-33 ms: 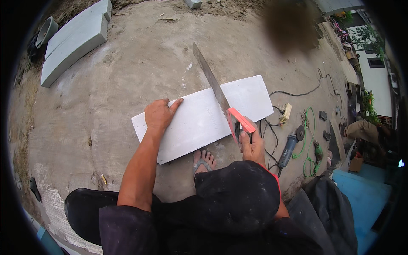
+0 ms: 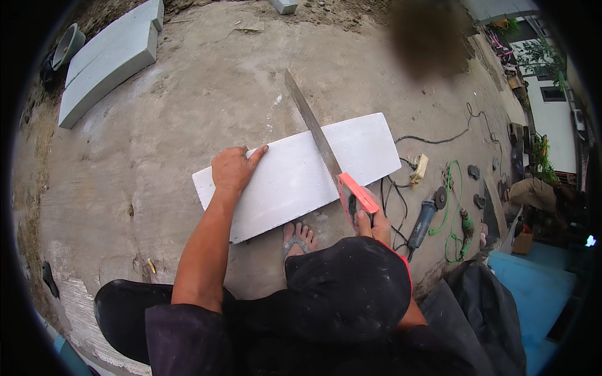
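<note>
A long white lightweight concrete block (image 2: 276, 178) lies at a slant on the ground before me. My left hand (image 2: 233, 168) presses on its left part, fingers bent over the far edge and thumb along that edge. In my right hand (image 2: 375, 222) is the red handle of a hand saw (image 2: 316, 133), closed around it at the block's near side. The saw's toothed blade crosses the block right of its middle, its tip reaching past the far edge. How deep the blade sits in the block I cannot tell. My sandalled foot (image 2: 300, 238) is by the near edge.
At right lie an angle grinder (image 2: 423, 222), a green power tool (image 2: 466, 229), cords and a power strip (image 2: 420, 168). Grey blocks (image 2: 113, 62) and a bucket (image 2: 69, 47) stand at far left. Dark cloth (image 2: 486, 307) and a blue panel (image 2: 530, 291) are at lower right.
The saw and my right hand have shifted slightly toward me, the blade sliding across the block. My left hand keeps its place on the block.
</note>
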The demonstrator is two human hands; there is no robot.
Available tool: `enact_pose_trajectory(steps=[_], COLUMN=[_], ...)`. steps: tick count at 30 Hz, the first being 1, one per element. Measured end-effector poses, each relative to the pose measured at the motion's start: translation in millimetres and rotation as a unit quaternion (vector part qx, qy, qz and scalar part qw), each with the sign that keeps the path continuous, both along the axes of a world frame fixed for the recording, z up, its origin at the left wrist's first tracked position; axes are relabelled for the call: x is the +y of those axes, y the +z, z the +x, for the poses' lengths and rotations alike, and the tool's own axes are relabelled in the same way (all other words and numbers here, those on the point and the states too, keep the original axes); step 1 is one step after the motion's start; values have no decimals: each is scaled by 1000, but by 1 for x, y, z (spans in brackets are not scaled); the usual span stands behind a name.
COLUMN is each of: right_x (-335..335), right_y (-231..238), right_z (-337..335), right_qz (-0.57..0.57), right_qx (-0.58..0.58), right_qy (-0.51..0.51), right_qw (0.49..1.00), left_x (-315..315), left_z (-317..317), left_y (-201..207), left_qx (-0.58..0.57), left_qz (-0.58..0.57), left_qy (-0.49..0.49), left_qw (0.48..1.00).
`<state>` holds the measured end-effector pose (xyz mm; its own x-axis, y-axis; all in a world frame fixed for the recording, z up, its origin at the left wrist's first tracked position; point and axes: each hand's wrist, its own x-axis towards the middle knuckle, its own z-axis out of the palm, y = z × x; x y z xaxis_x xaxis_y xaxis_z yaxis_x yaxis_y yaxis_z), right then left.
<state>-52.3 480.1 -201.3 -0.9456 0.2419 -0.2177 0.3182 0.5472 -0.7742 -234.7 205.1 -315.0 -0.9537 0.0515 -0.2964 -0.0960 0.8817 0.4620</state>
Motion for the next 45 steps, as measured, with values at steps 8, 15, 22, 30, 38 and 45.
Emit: enact_pose_trajectory(steps=[8, 15, 22, 30, 38, 45], right_x=[26, -23, 17, 27, 75, 101], right_y=[-2, 65, 52, -5, -93, -25], right_z=[51, -75, -83, -63, 33, 37], right_qz=[-132, -382, -568, -584, -528, 27], right_qx=[26, 313, 158, 84, -67, -97], right_qy=[-59, -71, -189, -268, -338, -411], right_qw=[989, 867, 785, 761, 776, 906], left_x=[4, -2, 3, 6, 6, 8], left_z=[4, 7, 8, 8, 6, 5], left_y=[-11, -6, -10, -19, -10, -13], left_qx=[35, 41, 79, 85, 70, 62], left_qz=[15, 7, 21, 33, 21, 41], left_qy=[-2, 9, 4, 12, 1, 6], left_qw=[999, 999, 997, 996, 997, 997])
